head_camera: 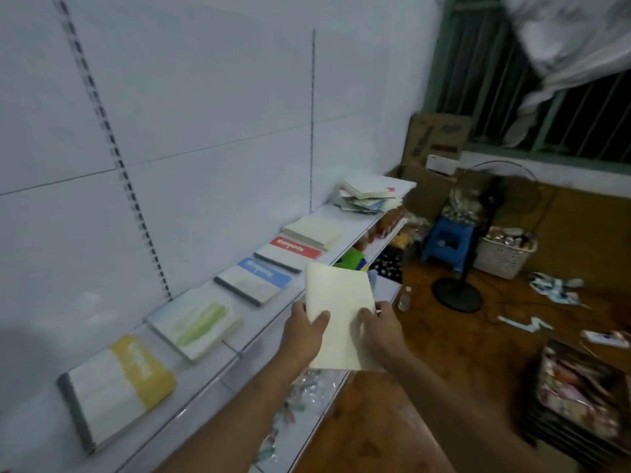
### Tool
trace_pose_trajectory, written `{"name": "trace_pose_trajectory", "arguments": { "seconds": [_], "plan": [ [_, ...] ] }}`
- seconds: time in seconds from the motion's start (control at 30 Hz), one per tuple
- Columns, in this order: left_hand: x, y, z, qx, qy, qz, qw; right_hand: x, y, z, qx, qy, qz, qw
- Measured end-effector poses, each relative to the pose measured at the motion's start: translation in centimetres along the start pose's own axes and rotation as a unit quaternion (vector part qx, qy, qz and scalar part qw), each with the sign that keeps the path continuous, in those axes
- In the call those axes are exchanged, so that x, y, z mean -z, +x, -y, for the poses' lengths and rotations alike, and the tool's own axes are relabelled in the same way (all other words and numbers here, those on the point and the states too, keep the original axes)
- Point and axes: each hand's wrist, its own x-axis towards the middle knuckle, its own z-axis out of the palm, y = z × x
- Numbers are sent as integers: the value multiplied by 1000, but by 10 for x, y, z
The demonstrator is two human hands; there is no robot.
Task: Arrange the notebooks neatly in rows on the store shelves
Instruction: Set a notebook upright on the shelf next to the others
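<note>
From the head view, the left hand [305, 331] and right hand [377, 327] each clasp a near corner of a cream notebook [338, 312]; this two-handed grip holds it beside the shelf [259, 331], long axis pointing away past the fingers.

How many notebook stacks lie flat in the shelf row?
5: yellow-banded nearest, green-striped, blue-banded, red-banded, cream farthest. A cream notebook is in both hands; the loose pile at the far end may hide more.
</note>
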Motion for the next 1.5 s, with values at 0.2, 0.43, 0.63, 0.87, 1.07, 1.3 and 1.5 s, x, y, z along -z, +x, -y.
{"name": "trace_pose_trajectory", "arguments": {
  "seconds": [0.2, 0.43, 0.63, 0.87, 1.07, 1.3, 1.5],
  "plan": [
    [-94, 42, -39, -14, 1, 54, 998, 78, 65, -30, -30, 40, -54, 997],
    [-162, 113, -63, -31, 0, 103, 994, 112, 138, -54, -69, 67, -95, 991],
    [-197, 203, -86, -36, 9, 129, 991, 119, 233, -49, -82, 59, -125, 987],
    [-199, 329, -104, -31, 45, 147, 988, 101, 351, -7, -71, 5, -109, 991],
    [-179, 415, -102, -22, 86, 79, 993, 57, 436, 29, -55, -27, -51, 997],
    [-136, 486, -76, 51, 80, -64, 993, -23, 535, 70, 41, -64, 97, 992],
    [-114, 510, -53, 158, 107, -185, 964, -88, 591, 96, 134, -131, 252, 950]
  ]
}}
